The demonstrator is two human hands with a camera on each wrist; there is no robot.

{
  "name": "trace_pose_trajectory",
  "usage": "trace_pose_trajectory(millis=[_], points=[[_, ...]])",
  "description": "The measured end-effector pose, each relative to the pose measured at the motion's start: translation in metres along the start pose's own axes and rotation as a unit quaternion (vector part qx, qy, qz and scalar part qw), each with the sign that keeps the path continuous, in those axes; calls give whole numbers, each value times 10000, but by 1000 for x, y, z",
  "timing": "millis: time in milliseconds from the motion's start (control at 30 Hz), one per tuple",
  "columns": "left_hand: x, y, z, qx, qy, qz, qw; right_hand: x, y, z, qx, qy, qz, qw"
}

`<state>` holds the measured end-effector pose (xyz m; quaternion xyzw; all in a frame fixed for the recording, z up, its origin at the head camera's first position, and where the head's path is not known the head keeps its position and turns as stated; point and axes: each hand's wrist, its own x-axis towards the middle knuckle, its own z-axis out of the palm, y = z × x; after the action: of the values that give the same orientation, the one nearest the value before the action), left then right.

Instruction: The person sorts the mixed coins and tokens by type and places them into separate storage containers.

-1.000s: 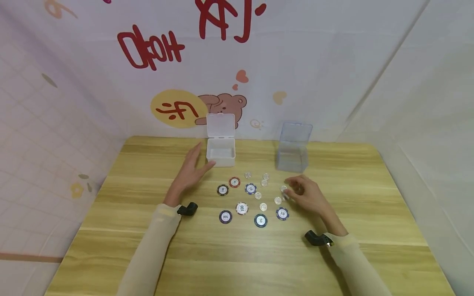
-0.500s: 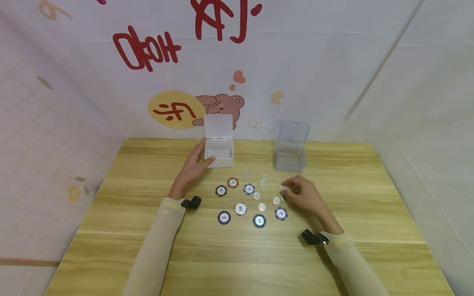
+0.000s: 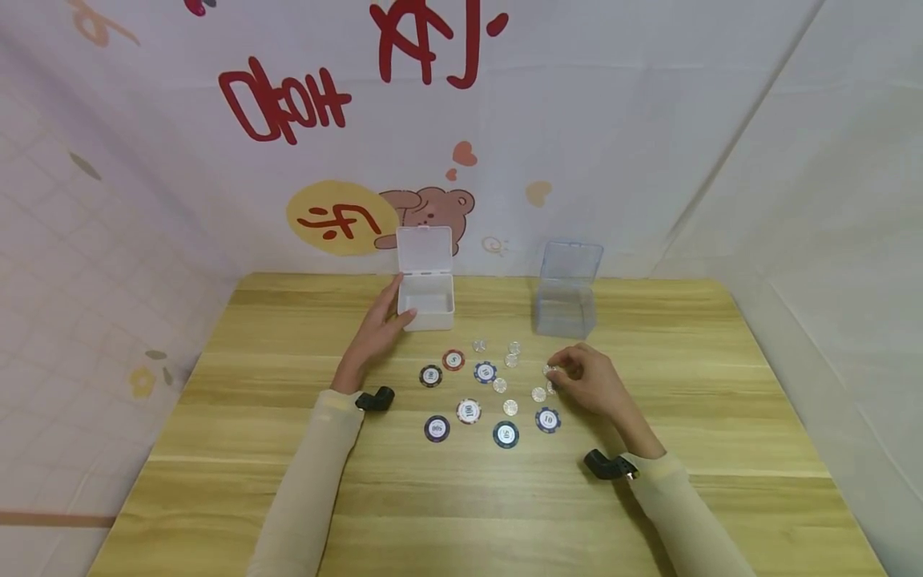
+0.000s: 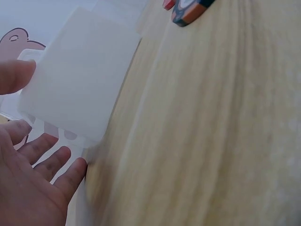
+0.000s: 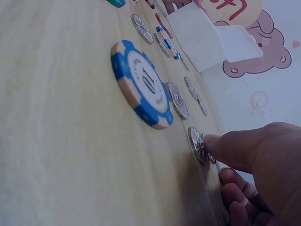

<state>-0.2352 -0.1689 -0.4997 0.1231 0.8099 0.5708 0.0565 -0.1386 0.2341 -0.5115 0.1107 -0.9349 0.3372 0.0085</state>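
Observation:
My left hand point(image 3: 376, 330) is at the left side of a white lidded box point(image 3: 427, 319). The thumb lies over its front rim, and the fingers reach along its left side, spread and fairly straight in the left wrist view. Farther right, my right hand point(image 3: 591, 381) is low over the table with thumb and forefinger drawn together at a silver coin point(image 3: 548, 370). In the right wrist view the thumb point(image 5: 235, 148) covers part of the coins there, one silver coin point(image 5: 196, 145) standing out in front of it. The other fingers curl beneath.
Behind the right hand stands a clear bluish box point(image 3: 566, 312), lid up. Several poker chips, among them a blue 10 chip point(image 3: 548, 419) and a green 50 chip point(image 3: 506, 434), lie between the hands with more silver coins point(image 3: 510, 407). A printed cloth point(image 3: 613, 120) hangs behind the table.
My left hand has moved in against the white box, its thumb now over the front rim. My right thumb and forefinger have drawn closer together at the coin.

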Motion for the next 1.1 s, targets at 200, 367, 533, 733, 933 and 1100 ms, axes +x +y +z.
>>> trace_pose_trajectory(millis=[200, 367, 533, 733, 933, 1100], points=[[-3, -3, 0, -65, 39, -10, 10000, 0, -3, 0, 25, -68, 54, 10000], [-3, -4, -1, -172, 11, 24, 9998, 2, -6, 1, 1, -140, 145, 9998], [0, -7, -1, -293, -11, 28, 9996, 3, -8, 0, -76, -182, 192, 9996], [-2, 3, 0, -626, -168, 25, 9979, 4, -10, 0, -198, -246, 235, 9992], [-12, 21, -4, -651, -207, -102, 9976, 5, -13, 1, -19, -321, 153, 9994], [-8, 13, 2, -754, -187, -4, 9970, 2, -13, -2, 209, -286, 271, 9990]])
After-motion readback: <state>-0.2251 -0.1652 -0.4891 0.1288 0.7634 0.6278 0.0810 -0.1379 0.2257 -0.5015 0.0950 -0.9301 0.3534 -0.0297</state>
